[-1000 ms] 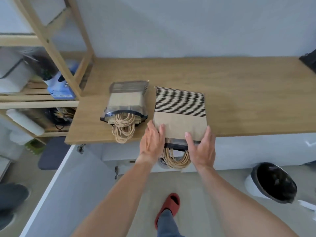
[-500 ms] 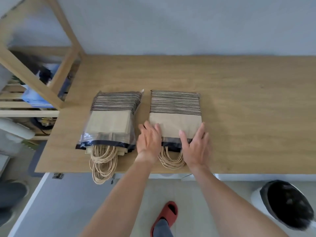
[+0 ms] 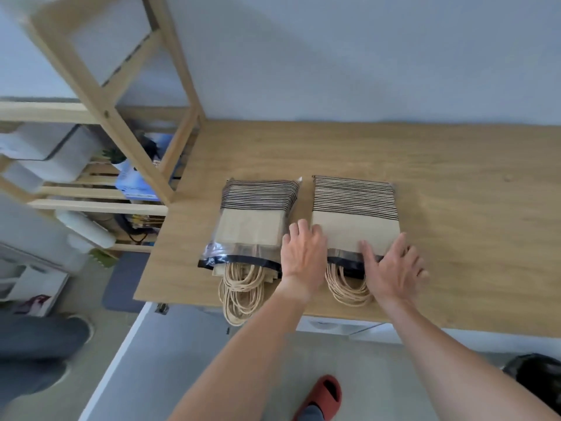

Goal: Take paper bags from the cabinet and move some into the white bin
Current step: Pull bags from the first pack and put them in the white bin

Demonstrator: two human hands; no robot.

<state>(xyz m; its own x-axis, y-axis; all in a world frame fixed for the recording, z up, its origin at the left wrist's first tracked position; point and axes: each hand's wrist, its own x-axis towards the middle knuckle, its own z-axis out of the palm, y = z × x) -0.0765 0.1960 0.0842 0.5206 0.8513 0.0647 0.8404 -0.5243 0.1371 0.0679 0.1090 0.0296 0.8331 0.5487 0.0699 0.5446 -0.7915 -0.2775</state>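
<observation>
Two packs of brown paper bags with black stripes lie side by side on the wooden countertop [image 3: 455, 183], each in a clear plastic sleeve with twine handles sticking out toward me. My left hand [image 3: 302, 253] rests flat at the left edge of the right pack [image 3: 355, 208], between the two packs. My right hand [image 3: 391, 268] lies flat with spread fingers on that pack's near right corner. The left pack [image 3: 255, 220] is untouched. The bin's black-lined opening [image 3: 537, 381] shows at the bottom right corner.
A wooden shelf unit [image 3: 121, 123] with boxes and clutter stands left of the countertop. An open white cabinet door [image 3: 127, 354] hangs below the counter's left end. My red slipper [image 3: 321, 396] is on the floor. Another person's dark shoe [image 3: 39, 344] is at the far left.
The right pack has been pushed farther onto the countertop beside the left pack. My hands stay on its near end, the right one now flatter with fingers spread. The camera has shifted.
</observation>
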